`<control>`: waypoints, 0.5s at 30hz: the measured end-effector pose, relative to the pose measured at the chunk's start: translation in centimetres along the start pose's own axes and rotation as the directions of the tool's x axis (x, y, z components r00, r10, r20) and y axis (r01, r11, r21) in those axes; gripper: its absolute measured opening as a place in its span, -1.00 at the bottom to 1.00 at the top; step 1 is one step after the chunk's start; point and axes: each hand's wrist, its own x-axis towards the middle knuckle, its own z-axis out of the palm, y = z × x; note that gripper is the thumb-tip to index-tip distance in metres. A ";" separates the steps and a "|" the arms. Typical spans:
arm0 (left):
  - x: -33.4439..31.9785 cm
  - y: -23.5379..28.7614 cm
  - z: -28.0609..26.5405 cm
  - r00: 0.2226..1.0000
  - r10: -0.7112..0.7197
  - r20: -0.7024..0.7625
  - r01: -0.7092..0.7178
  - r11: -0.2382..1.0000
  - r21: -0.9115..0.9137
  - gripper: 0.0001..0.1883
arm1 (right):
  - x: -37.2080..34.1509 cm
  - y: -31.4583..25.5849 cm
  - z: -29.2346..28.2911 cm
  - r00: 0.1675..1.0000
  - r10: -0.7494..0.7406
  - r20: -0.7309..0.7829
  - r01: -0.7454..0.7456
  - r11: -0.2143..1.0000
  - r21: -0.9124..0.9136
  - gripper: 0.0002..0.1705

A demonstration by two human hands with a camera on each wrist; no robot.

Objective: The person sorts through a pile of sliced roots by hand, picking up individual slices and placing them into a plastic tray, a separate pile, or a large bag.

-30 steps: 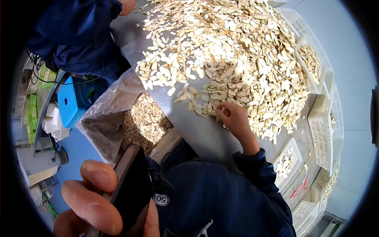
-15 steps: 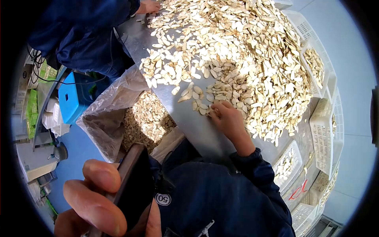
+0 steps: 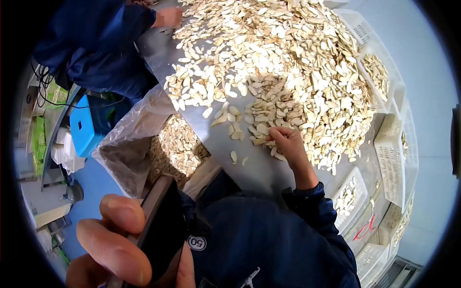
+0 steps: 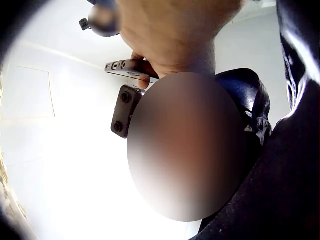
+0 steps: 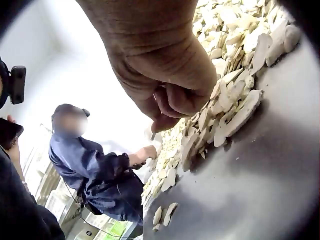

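In the head view a large pile of pale dried slices covers much of the metal table. My right hand is at the pile's near edge, thumb and forefinger pinching a pale slice. The right wrist view shows this hand with its other fingers curled, above slices at the pile's edge. My left hand grips a dark phone close to the camera. From the left wrist view, the left hand and the phone's end appear.
A plastic-lined container of smaller pieces stands against the table's left edge. White baskets line the right side, near a shallow tray and red scissors. Another person in blue works at upper left.
My right hand has moved a little to the right. Two slices now lie apart on the metal left of it. The other person's hand has reached in at the pile's far left edge.
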 end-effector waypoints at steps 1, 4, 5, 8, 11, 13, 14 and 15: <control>0.0 -0.1 0.1 1.000 0.007 -0.013 -0.007 1.000 0.003 -0.21 | -0.1 -0.1 -0.1 1.000 -0.022 -0.007 0.022 1.000 0.017 -0.72; -0.3 -0.2 0.6 0.997 0.035 -0.065 -0.034 0.999 0.019 -0.21 | -0.6 -0.4 -1.0 0.997 -0.071 0.022 0.072 0.997 -0.021 -0.76; -0.3 -0.4 0.9 0.995 0.049 -0.086 -0.048 0.999 0.018 -0.21 | -0.4 -0.2 -1.5 0.993 -0.110 0.039 0.112 0.992 -0.055 -0.76; 0.2 -0.7 1.6 0.984 0.106 -0.145 -0.103 0.994 0.027 -0.18 | -0.8 -0.7 -2.4 0.990 -0.137 -0.033 0.137 0.991 -0.015 -0.78; 1.1 -1.5 2.0 0.963 0.187 -0.194 -0.181 0.982 0.051 -0.12 | -1.1 -1.7 -4.2 0.980 -0.060 -0.191 0.075 0.995 0.073 -0.81; 1.8 -1.0 1.3 0.995 0.049 -0.083 -0.044 0.997 0.060 -0.10 | -1.5 -2.3 -5.5 0.955 -0.046 -0.295 0.105 0.977 0.187 -0.82; 2.7 0.5 -0.3 0.994 -0.105 0.033 0.102 0.992 0.078 -0.10 | -2.0 -3.7 -6.6 0.935 -0.083 -0.346 0.170 0.958 0.229 -0.83; 3.5 2.2 1.1 0.948 -0.294 -0.120 0.304 0.950 0.077 -0.36 | -2.7 -3.9 -6.9 0.919 -0.093 -0.383 0.212 0.935 0.283 -0.84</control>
